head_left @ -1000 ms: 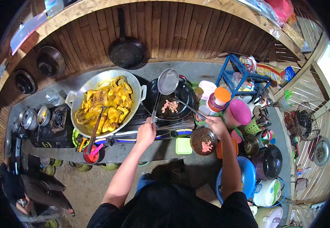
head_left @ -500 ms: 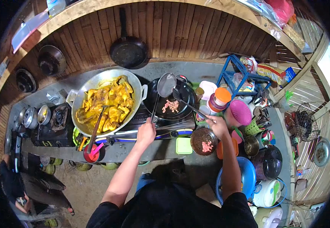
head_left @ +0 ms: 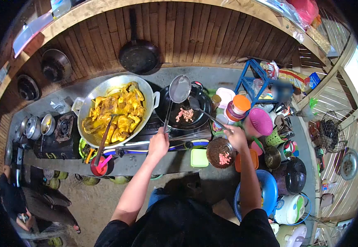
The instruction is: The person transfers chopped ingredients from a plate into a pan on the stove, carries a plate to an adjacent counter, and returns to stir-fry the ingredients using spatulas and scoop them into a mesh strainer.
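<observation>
My left hand is closed around the handle of a mesh strainer, whose round head hangs over the far part of a black wok. In my right hand is the handle of a dark-headed spatula, with its head over the wok's middle. Small pinkish pieces lie in the wok below both tools. Near my right hand, a brown strainer-like bowl holds more pinkish pieces.
A large pan of yellow chicken pieces stands left of the wok, with a wooden-handled tool in it. Right are stacked jars, a blue rack and a blue basin. Another person stands far left.
The strainer's head has shifted slightly up and away, its round mesh turned more toward me. The spatula's head has moved slightly. Both hands keep their holds.
</observation>
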The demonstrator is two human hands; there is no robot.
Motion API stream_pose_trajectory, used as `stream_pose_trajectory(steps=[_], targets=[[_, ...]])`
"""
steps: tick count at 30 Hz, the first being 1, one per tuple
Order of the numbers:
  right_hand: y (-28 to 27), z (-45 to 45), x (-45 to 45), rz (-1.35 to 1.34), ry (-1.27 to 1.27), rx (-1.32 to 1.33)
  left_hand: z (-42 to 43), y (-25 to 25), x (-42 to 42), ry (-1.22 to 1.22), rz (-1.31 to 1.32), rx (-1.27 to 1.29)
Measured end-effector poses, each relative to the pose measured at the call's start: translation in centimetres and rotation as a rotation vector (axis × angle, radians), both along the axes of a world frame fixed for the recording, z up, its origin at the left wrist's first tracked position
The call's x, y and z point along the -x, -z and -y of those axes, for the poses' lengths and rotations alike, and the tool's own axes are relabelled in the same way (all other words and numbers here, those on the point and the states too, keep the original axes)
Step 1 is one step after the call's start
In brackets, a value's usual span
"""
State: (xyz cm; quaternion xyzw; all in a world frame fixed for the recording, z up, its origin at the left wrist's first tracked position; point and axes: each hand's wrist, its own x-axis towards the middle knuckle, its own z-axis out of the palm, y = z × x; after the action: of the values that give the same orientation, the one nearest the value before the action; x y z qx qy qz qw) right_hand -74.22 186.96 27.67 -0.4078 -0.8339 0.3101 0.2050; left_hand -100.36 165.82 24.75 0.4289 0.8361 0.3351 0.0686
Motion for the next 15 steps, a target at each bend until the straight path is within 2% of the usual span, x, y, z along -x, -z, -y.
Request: stream_pose_trajectory(steps=[10, 15], targets=[[-1.3, 0.8, 0.2, 0.043, 0.025, 0.022, 0.0, 0.2, -0.3, 0.004, 0.007, 0.043], [-1.1, 0.8, -0.1, -0.037, -0.019, -0.043, -0.2, 0.4, -0.1, -0.015, 0.013, 0.056]])
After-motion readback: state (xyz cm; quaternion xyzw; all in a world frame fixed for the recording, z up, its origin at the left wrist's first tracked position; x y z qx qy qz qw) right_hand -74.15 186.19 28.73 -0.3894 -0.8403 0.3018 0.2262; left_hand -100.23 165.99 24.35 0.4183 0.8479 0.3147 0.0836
